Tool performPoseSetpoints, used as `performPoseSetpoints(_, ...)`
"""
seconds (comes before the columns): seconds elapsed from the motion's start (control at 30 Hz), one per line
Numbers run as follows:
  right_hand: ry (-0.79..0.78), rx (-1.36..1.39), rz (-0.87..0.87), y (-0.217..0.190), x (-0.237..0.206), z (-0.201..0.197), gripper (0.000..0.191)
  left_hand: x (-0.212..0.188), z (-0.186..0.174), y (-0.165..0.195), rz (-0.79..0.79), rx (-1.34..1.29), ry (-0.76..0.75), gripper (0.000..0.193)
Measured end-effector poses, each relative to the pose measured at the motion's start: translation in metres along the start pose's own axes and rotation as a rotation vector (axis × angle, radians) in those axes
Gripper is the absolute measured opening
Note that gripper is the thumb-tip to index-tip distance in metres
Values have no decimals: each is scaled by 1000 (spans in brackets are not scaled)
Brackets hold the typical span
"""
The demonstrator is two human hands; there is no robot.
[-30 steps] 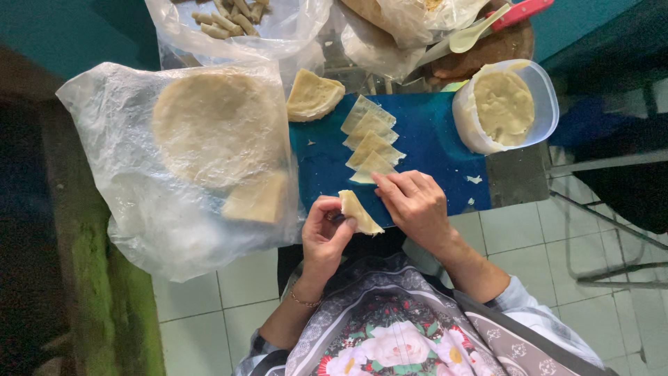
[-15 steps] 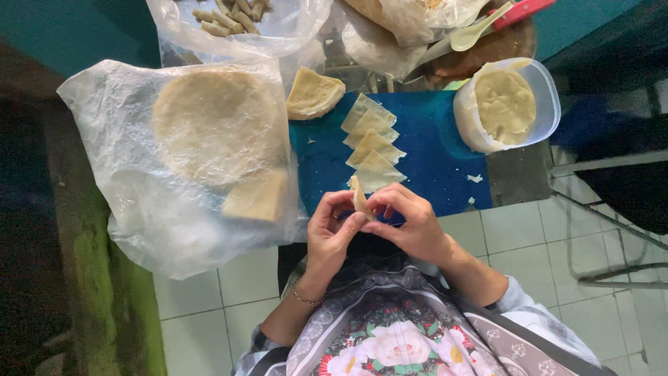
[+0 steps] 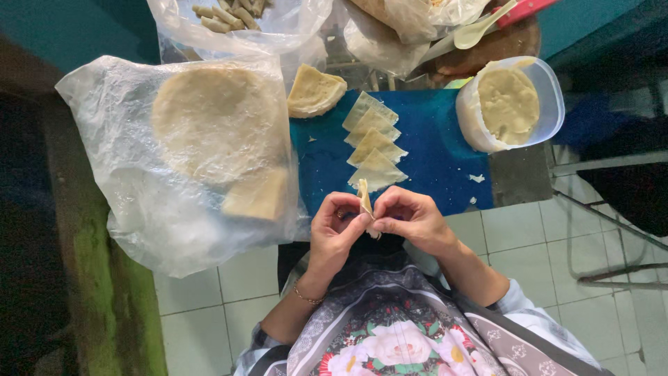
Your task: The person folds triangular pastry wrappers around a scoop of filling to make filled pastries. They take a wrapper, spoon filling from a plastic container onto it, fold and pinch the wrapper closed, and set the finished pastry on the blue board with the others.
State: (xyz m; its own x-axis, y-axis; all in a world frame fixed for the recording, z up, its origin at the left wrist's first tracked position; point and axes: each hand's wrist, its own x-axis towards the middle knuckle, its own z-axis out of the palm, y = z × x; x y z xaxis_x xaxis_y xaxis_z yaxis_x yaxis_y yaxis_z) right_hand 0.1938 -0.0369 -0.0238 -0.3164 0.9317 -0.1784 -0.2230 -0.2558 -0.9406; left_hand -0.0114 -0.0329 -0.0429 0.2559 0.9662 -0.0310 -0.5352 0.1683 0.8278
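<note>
Wrapper (image 3: 364,197), a thin pale piece of dough, stands on edge between my two hands just off the near edge of the blue surface (image 3: 431,150). I see only its narrow top; the lower part is buried behind the fingers, so I cannot tell whether it carries filling or how far it is folded. My left hand (image 3: 335,233) pinches it from the 9 o'clock side and my right hand (image 3: 410,219) from 3 o'clock, each grip clamped on the wrapper with fingertips nearly meeting. A second ago the piece lay flatter and open in the left palm with the right hand above it; half a second ago both hands had drawn together, and now it is turned upright and squeezed narrower. At 12 o'clock from the grip, a row of four folded triangular pieces (image 3: 374,150) lies overlapping on the blue surface. Further at 11 o'clock sits a folded round sheet (image 3: 314,90). At 10 o'clock a clear plastic bag (image 3: 139,209) covers a stack of round sheets (image 3: 219,122), blurred by the film. At 2 o'clock a plastic tub (image 3: 511,104) holds pale paste. The bags along the top are cut off.
</note>
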Motion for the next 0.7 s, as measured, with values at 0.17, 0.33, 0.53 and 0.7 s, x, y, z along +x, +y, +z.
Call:
performPoseSetpoints(0.17, 57, 72, 148, 2, 2, -4, 18, 0, -1, -3, 21, -42, 8, 22)
performPoseSetpoints(0.33, 4, 25, 54, 9, 0, -4, 19, -2, 2, -3, -37, -5, -4, 27)
performPoseSetpoints(0.53, 82, -13, 73, 14, -1, -2, 20, -4, 5, -3, -19, 2, 8, 23)
performPoseSetpoints(0.7, 159, 117, 111, 14, -4, -11, 16, -10, 2, -2, 61, -10, 19, 21)
